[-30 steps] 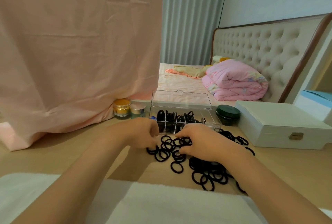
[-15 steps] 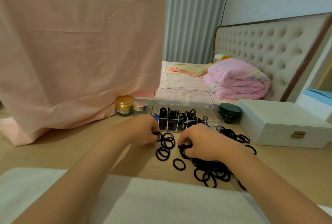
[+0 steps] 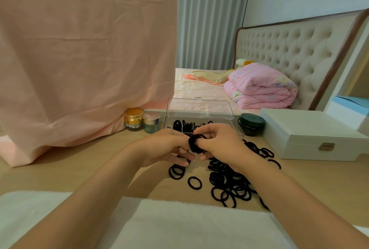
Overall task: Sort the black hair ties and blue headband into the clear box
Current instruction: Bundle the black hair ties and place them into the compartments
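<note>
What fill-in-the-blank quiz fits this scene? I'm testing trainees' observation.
1. The left hand and right hand together hold a bunch of ties coloured ____.
2. The box has its lid standing ____.
3. Right of the box stands a jar, dark ____ in colour.
Missing words: black; open; green.

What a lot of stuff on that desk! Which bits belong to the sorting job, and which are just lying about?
Job: bundle of black hair ties held by left hand and right hand; loose black hair ties; clear box.
Lying about: gold jar; teal jar; dark green tin; white case; white towel.
</note>
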